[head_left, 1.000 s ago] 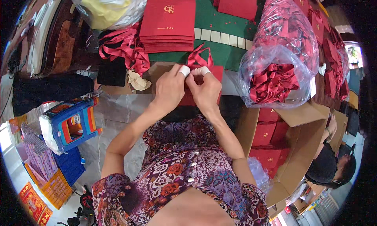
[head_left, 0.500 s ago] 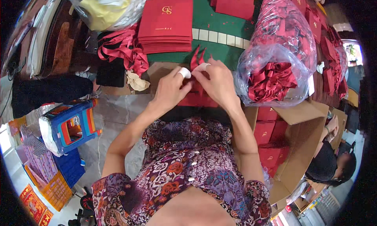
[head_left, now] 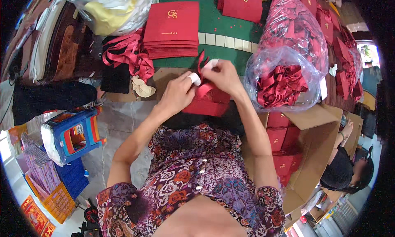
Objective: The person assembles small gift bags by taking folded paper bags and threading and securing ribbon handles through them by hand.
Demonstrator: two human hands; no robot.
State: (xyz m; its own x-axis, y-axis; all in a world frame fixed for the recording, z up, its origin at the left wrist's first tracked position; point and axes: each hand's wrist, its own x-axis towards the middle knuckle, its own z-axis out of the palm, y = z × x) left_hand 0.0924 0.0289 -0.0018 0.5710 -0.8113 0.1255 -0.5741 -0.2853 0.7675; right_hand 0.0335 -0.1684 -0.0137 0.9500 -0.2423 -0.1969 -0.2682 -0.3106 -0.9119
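A red paper bag or pouch (head_left: pixel 209 106) rests in front of my waist, at the near table edge. Red satin ribbon (head_left: pixel 204 90) runs from its upper part, with a loose tail standing up between my hands. My left hand (head_left: pixel 179 91) is closed in a pinch on the ribbon, just above the bag's left side. Pinched fingers of my right hand (head_left: pixel 224 76) hold the ribbon a little higher and to the right. White wraps cover a finger on each hand. The exact grip points are partly hidden by the fingers.
A stack of red pouches (head_left: pixel 172 31) stands ahead, beside loose red ribbons (head_left: pixel 131 52). Rightward lies a clear plastic bag (head_left: pixel 253 78) full of ribbon. Below it, an open carton (head_left: pixel 314 148) holds red pouches. A blue plastic stool (head_left: pixel 74 134) is at left; another person sits far right.
My right hand has moved slightly right and away from my left hand. A ribbon loop and more of the red bag now show between and below the hands. The view has shifted slightly.
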